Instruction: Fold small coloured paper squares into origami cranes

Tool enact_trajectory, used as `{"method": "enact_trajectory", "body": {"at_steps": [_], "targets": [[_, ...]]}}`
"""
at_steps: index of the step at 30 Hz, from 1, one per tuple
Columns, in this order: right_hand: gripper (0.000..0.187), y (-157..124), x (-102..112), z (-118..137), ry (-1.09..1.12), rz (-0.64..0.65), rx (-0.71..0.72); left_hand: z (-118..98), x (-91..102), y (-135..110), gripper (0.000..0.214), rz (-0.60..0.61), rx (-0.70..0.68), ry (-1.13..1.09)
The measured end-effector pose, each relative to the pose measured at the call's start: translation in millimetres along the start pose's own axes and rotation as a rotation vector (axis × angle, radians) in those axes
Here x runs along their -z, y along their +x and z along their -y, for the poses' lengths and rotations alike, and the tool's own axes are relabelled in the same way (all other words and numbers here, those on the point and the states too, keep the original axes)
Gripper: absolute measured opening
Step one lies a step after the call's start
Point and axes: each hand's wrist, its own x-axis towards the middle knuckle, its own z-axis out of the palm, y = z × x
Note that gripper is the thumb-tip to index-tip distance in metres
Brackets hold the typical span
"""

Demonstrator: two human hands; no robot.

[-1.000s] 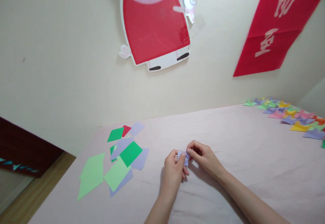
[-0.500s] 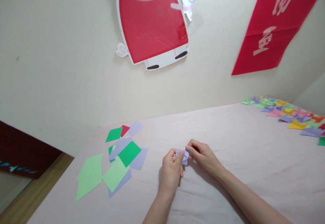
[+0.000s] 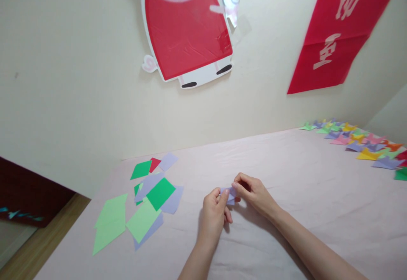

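Observation:
A small folded piece of lavender origami paper (image 3: 230, 200) is between my two hands, just above the pale pink sheet (image 3: 254, 246). My left hand (image 3: 216, 206) pinches its left side, thumb on top and the other fingers curled beneath. From the right, my right hand (image 3: 251, 189) grips the upper right corner between thumb and forefinger. Fingertips cover part of the paper, so its exact folds are hard to make out.
Loose green, light green, lavender and red paper squares (image 3: 160, 193) lie overlapping on the left. Rows of folded colourful paper figures (image 3: 369, 155) stand at the far right. A wall (image 3: 254, 110) with a red cartoon sticker (image 3: 187, 30) and a red banner (image 3: 333, 38) rises behind.
My right thumb and forefinger have shifted slightly over the paper's upper right part, and its visible outline differs a little. The whole view has drifted slightly.

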Motion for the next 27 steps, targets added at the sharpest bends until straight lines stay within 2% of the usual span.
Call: {"method": "enact_trajectory", "body": {"at_steps": [5,12,17,20,23,25,27], "targets": [[0.027,0.7,-1.1,0.0,-0.153,-0.009,0.048,5.6,-1.1,-1.9,0.038,-0.048,-0.02,0.102],[0.024,1.0,-0.2,-3.1,-0.104,0.009,0.05,6.2,-0.2,0.2,0.033,-0.046,-0.017,0.14],[0.025,0.4,0.2,-2.2,-0.109,0.037,0.048,4.1,-0.5,-1.0,0.03,-0.047,-0.014,0.054],[0.028,1.0,3.1,-2.0,-0.151,0.037,0.062,1.7,1.5,0.6,0.031,0.012,-0.014,0.024],[0.028,1.9,5.9,-3.8,-0.299,0.006,0.094,-5.7,7.9,1.5,0.029,0.143,0.032,0.031],[0.025,2.5,6.0,-5.3,-0.433,-0.033,0.112,-13.1,13.3,-1.8,0.029,0.176,0.081,0.173],[0.021,2.8,4.1,-6.0,-0.546,-0.047,0.138,-19.0,16.7,-9.7,0.027,0.069,0.029,0.493]]}}
